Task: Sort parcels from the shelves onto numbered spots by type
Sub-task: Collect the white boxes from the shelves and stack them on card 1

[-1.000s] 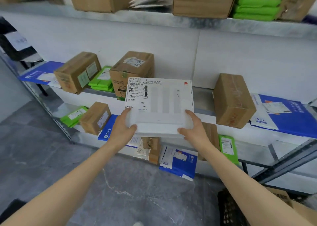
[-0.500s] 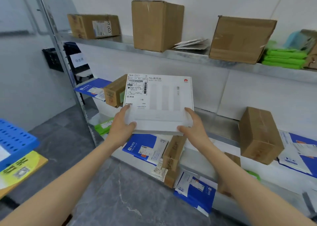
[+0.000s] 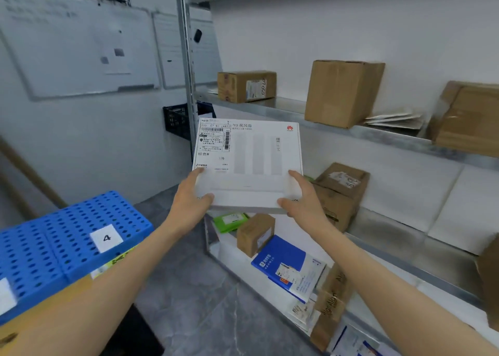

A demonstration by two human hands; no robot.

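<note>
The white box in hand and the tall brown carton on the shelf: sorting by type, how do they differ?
The white box is flat and thin; the tall brown carton is blocky. The white box shows a barcode label; the carton's visible faces show none. The left hand and right hand hold the white box; the carton stands on the shelf. Both are closed.

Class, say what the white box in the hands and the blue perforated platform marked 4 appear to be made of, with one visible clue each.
White box: likely smooth matte cardboard; crisp edges, stuck-on label. Blue platform: probably moulded plastic; uniform colour, regular holes.
</note>
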